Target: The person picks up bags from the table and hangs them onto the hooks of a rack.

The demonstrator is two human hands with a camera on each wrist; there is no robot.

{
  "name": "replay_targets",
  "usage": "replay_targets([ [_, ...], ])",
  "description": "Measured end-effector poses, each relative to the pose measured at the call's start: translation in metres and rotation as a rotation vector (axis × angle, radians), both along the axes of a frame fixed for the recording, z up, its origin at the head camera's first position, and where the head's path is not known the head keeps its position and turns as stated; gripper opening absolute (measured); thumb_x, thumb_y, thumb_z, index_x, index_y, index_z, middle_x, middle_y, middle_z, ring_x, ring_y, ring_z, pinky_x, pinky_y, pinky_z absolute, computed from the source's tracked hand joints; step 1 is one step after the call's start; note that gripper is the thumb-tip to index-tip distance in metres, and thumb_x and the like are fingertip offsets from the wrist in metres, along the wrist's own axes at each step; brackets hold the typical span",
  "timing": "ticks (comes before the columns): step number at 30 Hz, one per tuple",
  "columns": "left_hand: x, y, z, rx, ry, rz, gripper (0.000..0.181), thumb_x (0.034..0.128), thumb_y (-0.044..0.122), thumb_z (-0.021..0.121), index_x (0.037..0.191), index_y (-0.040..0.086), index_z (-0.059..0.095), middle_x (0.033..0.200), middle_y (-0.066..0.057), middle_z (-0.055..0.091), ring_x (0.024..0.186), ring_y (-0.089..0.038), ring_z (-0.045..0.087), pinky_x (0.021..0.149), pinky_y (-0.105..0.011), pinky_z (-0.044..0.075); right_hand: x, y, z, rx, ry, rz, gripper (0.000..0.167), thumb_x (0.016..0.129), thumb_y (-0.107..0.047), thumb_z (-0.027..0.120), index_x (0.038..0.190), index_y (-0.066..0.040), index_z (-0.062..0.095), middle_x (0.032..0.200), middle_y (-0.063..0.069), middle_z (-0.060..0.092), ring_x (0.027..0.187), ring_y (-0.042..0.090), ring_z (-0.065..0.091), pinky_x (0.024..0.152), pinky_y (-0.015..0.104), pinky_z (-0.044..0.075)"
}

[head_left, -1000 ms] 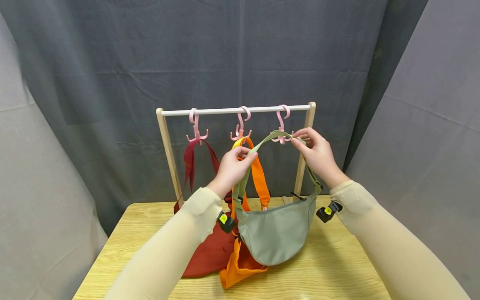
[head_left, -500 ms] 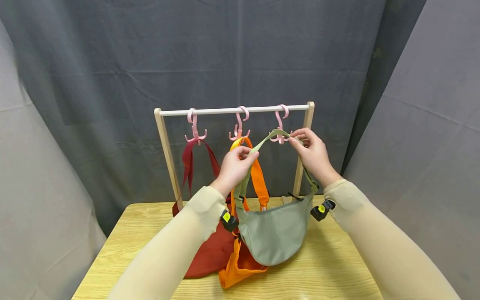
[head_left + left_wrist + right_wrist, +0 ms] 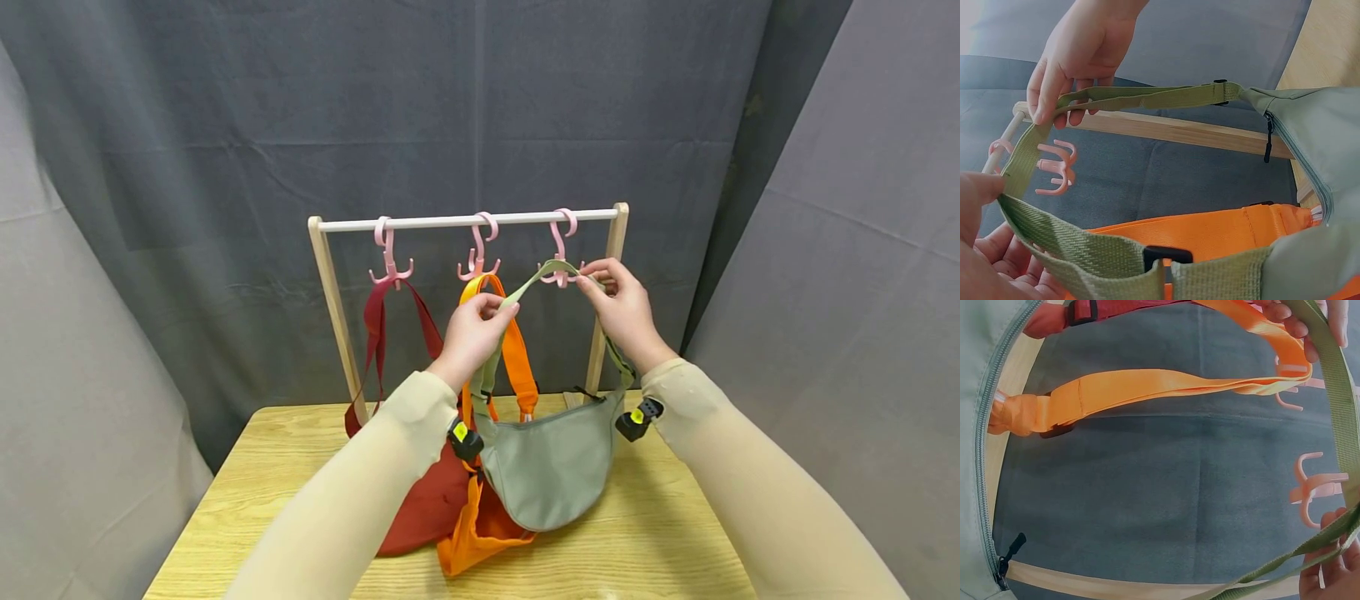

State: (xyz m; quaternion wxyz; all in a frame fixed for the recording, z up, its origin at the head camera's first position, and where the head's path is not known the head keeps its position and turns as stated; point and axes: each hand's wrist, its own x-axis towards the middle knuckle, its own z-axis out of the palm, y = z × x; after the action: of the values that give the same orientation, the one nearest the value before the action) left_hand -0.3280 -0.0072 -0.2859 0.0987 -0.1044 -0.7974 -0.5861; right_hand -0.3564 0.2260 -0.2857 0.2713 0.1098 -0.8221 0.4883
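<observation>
A sage-green shoulder bag (image 3: pixel 551 471) hangs from my two hands in front of the rack. My left hand (image 3: pixel 471 335) pinches the left part of its webbing strap (image 3: pixel 1019 162) between thumb and fingers. Farther right, my right hand (image 3: pixel 626 310) pinches the same strap, which arches up between the hands. Behind this arch is the right pink hook (image 3: pixel 559 246); in the left wrist view its prongs (image 3: pixel 1057 165) show inside the strap loop, and I cannot tell whether they touch the strap.
A white bar (image 3: pixel 435 222) on wooden posts carries pink hooks. From the middle hook (image 3: pixel 477 242) hangs an orange bag (image 3: pixel 472 546), from the left hook (image 3: pixel 389 250) a dark red bag (image 3: pixel 423 517). The green bag partly covers the orange one. Beneath is a wooden table (image 3: pixel 285 458), behind it a grey curtain (image 3: pixel 225 208).
My right hand has shifted slightly left, and the strap arch between the hands is a little narrower. Both hands keep their pinch; the hanging bags look the same.
</observation>
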Motion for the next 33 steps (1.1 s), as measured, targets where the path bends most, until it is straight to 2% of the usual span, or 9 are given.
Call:
replay_targets([
  [4,0.000,0.002,0.000,-0.007,-0.004,0.004,0.030,0.0985,0.031,0.071,0.114,0.005,0.072,0.096,-0.007,0.064,0.083,-0.020,0.056,0.070,-0.023,0.044,-0.002,0.001,-0.002,-0.005,-0.010,-0.002,0.033,0.103,-0.032,0.064,0.123,-0.005,0.063,0.126,0.017,0.063,0.112,0.024,0.056,0.088,0.032,0.044],
  [8,-0.001,0.002,-0.001,-0.017,-0.011,0.005,0.031,0.0984,0.032,0.071,0.114,0.005,0.072,0.094,-0.006,0.063,0.082,-0.019,0.055,0.069,-0.023,0.043,-0.004,0.001,-0.004,-0.005,-0.015,-0.011,0.033,0.103,-0.032,0.064,0.123,-0.005,0.063,0.123,0.018,0.064,0.109,0.024,0.057,0.085,0.032,0.044],
  [16,-0.003,0.003,-0.007,-0.020,-0.029,0.013,0.029,0.0979,0.031,0.072,0.113,0.005,0.072,0.092,-0.005,0.063,0.080,-0.019,0.055,0.069,-0.023,0.045,-0.007,0.002,-0.012,0.012,-0.030,-0.024,0.034,0.104,-0.033,0.062,0.122,-0.005,0.063,0.121,0.020,0.064,0.108,0.027,0.057,0.088,0.036,0.044],
  [28,-0.001,-0.002,-0.012,-0.028,-0.060,0.010,0.031,0.0977,0.033,0.072,0.114,0.006,0.072,0.095,-0.006,0.064,0.080,-0.020,0.056,0.069,-0.024,0.048,-0.011,0.001,-0.021,0.025,-0.049,0.000,0.031,0.104,-0.032,0.062,0.121,-0.006,0.063,0.119,0.019,0.065,0.106,0.029,0.057,0.087,0.037,0.043],
  [33,-0.002,-0.003,-0.016,-0.039,-0.069,0.001,0.031,0.0981,0.032,0.071,0.113,0.006,0.072,0.092,-0.005,0.061,0.079,-0.020,0.055,0.068,-0.025,0.048,-0.011,0.000,-0.024,0.039,-0.070,0.000,0.033,0.104,-0.033,0.062,0.122,-0.006,0.063,0.119,0.018,0.065,0.099,0.027,0.056,0.082,0.035,0.043],
])
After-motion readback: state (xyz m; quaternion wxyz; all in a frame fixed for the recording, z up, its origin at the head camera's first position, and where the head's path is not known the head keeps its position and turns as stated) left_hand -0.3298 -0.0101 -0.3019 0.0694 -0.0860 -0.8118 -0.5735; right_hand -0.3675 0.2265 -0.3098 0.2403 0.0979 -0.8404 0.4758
